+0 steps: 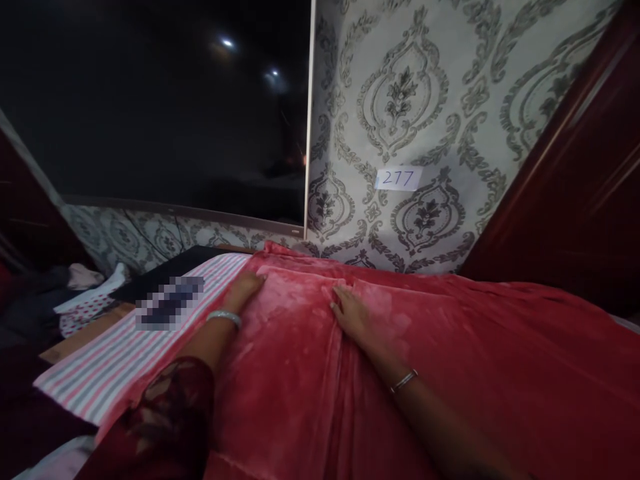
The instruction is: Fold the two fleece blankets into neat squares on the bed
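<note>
Red plush blanket (285, 360) laid out, central creases (343, 400) remain; left hand (246, 288) and right hand (351, 313) lie apart near its far edge, grip indeterminable.

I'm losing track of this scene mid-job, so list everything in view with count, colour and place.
red blanket: 1, red, centre to right, with folds
striped cloth: 1, white, pink and grey, left of the blanket
pixelated patch: 1, dark, over the striped cloth; contents hidden
black slab: 1, black, behind the striped cloth
brown sheet: 1, brown, left
dotted cloth: 1, white with red dots, left
other cloth: count unclear, mostly dark, far left
screen: 1, black, upper left
wallpaper: 1 pattern, pale and grey, behind
paper label "277": 1, white, on wallpaper
wooden panel: 1, dark red, right
bracelets: 2, pale and silvery, one per wrist
sleeve: 1, dark red patterned, left arm
left hand: 1, bare, on blanket
right hand: 1, bare, on blanket
</note>
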### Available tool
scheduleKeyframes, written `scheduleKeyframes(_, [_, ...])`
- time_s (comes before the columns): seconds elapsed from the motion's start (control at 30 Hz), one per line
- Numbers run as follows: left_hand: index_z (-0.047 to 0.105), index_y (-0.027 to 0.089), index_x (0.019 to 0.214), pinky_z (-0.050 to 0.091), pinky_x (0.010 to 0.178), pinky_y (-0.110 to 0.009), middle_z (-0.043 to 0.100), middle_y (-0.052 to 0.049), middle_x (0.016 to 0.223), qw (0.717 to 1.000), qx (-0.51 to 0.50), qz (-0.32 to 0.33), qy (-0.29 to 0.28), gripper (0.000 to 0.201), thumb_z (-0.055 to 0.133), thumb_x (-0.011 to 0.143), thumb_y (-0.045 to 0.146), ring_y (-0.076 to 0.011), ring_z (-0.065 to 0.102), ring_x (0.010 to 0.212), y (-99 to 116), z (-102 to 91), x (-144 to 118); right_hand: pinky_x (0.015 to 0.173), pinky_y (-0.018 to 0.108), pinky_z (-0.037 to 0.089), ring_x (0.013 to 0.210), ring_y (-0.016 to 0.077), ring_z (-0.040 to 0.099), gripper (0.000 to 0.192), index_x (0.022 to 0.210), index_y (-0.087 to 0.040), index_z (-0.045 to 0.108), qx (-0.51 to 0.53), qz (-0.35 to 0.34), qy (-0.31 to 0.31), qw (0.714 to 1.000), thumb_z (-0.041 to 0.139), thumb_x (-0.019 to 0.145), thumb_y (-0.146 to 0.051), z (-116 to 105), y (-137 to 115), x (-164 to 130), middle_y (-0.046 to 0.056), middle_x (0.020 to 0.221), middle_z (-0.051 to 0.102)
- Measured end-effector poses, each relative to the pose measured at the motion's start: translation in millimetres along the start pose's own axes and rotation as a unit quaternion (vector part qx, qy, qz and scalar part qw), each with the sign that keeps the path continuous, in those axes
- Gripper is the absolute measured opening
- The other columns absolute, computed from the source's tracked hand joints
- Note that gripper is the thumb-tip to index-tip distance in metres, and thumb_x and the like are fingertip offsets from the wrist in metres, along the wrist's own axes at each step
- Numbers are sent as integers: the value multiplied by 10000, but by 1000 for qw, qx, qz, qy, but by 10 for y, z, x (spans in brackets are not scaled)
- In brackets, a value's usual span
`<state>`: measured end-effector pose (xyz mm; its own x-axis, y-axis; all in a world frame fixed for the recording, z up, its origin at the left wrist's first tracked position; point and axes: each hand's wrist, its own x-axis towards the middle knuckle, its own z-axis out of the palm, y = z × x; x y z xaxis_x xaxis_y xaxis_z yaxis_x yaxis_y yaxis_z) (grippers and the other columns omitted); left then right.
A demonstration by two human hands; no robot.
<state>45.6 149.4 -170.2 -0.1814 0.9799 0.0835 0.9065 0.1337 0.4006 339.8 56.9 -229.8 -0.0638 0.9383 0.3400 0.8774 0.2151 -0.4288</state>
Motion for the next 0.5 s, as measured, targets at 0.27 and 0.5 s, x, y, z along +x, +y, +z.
scheduleKeyframes(0.27, [680, 76, 1112, 508, 888, -392, 684, -250, 1182, 998, 51, -21, 18, 480, 382, 955, 418, -345, 646, 1126, -37, 44, -109, 1147, 465, 337, 1374, 251, 454, 468, 1414, -224, 543, 19, -28, -26, 999, 401, 982, -334, -66, -38, -56, 73, 1511, 487])
scheduleKeyframes(0.5, [658, 51, 1162, 494, 917, -394, 669, -256, 1216, 997, 69, -17, 5, 498, 357, 953, 389, -352, 631, 1159, -5, 93, -72, 1151, 444, 329, 1394, 253, 431, 499, 1444, -194, 508, 10, -17, -54, 998, 404, 985, -356, -100, -47, -34, 91, 1538, 449])
